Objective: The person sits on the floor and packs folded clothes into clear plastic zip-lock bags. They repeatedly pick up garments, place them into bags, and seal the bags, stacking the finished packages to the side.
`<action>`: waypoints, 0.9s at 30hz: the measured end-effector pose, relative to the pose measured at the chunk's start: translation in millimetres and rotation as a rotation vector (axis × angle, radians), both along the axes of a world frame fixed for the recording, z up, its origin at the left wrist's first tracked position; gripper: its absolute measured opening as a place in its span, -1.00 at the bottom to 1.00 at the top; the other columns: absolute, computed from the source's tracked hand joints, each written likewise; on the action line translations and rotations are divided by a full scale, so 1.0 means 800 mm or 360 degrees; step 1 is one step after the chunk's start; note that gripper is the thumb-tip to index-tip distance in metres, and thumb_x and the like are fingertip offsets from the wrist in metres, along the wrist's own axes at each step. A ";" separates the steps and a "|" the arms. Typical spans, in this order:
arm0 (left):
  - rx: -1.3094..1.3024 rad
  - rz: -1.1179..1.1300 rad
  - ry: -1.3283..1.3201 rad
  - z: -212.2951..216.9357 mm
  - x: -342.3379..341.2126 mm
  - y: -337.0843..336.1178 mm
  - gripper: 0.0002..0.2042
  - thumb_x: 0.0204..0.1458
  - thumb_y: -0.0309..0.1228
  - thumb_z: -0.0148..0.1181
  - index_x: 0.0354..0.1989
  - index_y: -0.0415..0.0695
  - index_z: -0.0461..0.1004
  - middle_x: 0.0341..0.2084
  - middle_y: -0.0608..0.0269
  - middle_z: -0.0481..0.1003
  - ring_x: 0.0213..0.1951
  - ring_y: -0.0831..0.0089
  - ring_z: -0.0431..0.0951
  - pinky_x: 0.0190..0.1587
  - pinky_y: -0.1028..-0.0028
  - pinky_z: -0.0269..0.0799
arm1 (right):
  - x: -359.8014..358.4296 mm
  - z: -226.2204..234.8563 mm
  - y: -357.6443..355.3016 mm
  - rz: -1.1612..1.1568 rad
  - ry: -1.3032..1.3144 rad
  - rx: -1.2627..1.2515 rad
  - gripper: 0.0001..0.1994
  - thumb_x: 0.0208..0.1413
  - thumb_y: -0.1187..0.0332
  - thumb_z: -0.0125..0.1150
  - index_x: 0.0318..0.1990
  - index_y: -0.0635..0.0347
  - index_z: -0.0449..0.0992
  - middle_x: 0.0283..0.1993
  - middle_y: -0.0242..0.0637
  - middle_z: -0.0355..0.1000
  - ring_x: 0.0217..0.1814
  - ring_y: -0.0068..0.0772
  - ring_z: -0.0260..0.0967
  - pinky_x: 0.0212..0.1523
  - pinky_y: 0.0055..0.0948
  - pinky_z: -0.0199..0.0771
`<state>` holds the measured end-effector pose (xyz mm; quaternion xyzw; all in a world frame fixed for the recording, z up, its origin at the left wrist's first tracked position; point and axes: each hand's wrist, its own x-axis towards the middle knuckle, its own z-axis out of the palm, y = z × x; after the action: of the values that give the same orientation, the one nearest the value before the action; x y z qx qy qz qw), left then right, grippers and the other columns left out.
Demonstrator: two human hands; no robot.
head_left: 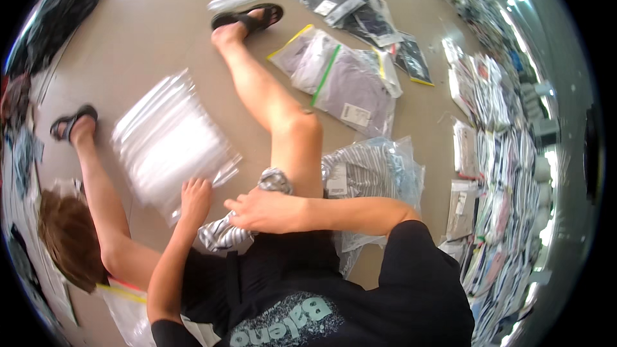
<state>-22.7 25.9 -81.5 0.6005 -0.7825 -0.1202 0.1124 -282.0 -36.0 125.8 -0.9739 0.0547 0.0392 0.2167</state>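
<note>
My right hand (273, 211) is closed round a bunched grey-and-white striped garment (226, 232) above my lap. Part of the cloth sticks up beyond the hand, and more hangs out below the fingers. My left hand (196, 198) rests at the near edge of a stack of clear plastic bags (172, 138) on the floor between my legs. Its fingers lie extended over the plastic, with the thumb side partly hidden. By my right thigh lies another striped garment (366, 170) with a white label, on or in clear plastic.
Bagged garments (357, 93) with coloured seal strips lie beyond my right knee, darker bagged ones (366, 13) farther off. Long piles of packed clothes (495, 173) line the right side. Brown cloth (67, 238) sits at left, dark clothing (61, 16) at far left.
</note>
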 end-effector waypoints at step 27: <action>0.0141 -0.0657 0.0243 0.151 0.024 0.044 -0.71 -0.24 -0.52 0.29 -0.24 -0.10 0.53 -0.46 0.22 0.53 -0.34 0.12 0.59 -0.20 0.18 0.47 | 0.051 -0.057 0.000 -0.0020 0.0108 -0.0281 -0.91 0.03 0.35 0.33 -0.45 0.06 0.71 -0.40 -0.29 0.65 -0.25 -0.16 0.67 -0.30 -0.19 0.59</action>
<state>-3.5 60.8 39.4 0.4210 -0.8720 -0.2202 0.1178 -241.6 -36.0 80.6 -0.9869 0.0715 0.0660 0.1283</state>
